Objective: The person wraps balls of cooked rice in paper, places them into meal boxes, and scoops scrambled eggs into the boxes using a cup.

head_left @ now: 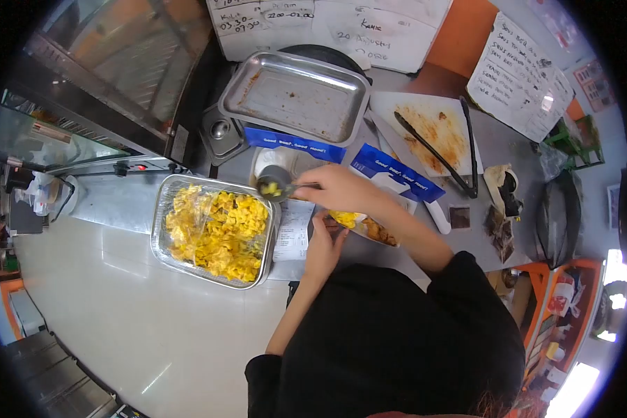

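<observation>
My right hand (322, 184) is closed around the handle of a small ladle (277, 194). In its bowl are some yellow pieces of food. The ladle is just over a paper food box (306, 164) with a blue lid flap and white rice at its left end. My left hand (324, 244) is at the left end of a second food box (391, 240), its fingers and thumb on the box's edge. Yellow food and browned pieces lie inside that box; my right forearm covers part of it. Left of both hands stands a metal tray (159, 244) full of yellow scrambled-egg-like food.
At the back is a metal tray (292, 104) with brown residue. Black tongs (425, 143) and a knife (435, 216) lie by a stained white cutting board (383, 104). A printed receipt (290, 240) lies beside the egg tray. A glass-fronted cabinet (129, 63) stands at left.
</observation>
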Demonstrator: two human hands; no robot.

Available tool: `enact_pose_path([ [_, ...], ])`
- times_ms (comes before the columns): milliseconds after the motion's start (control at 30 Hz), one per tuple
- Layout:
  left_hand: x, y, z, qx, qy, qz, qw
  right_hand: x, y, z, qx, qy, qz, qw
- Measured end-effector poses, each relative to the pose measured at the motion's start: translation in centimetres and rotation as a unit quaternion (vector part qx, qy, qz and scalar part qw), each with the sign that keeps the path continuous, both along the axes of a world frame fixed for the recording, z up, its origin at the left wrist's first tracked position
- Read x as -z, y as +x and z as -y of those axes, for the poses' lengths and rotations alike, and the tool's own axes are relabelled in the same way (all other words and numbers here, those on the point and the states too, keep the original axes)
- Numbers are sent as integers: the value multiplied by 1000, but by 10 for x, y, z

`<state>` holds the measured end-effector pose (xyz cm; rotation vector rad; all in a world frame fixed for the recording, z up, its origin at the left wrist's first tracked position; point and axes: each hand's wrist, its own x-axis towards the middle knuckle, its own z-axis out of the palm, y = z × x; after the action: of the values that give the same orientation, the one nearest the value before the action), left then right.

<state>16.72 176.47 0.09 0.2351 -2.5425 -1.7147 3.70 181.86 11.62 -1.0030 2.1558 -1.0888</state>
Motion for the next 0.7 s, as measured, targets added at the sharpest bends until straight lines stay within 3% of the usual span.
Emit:
enact_pose_path([
  [133,6,-11,8,36,-66,-25,997,38,2,44,-12,29,-62,998],
  [200,-6,-12,9,36,-32,-11,999,43,9,54,-15,-6,-55,998],
  [433,23,-15,12,82,18,-76,994,55,63,87,-35,28,5,999],
  [533,21,-16,9,46,30,-79,995,60,76,68,99,-117,-121,981],
  [600,21,-13,6,25,21,-79,996,63,62,31,118,-47,-97,987],
  [667,15,-11,6,7,-14,-72,997,59,47,-16,196,-72,-189,959],
  [700,12,-10,6,-3,-45,-65,997,59,40,-41,200,6,-195,960],
])
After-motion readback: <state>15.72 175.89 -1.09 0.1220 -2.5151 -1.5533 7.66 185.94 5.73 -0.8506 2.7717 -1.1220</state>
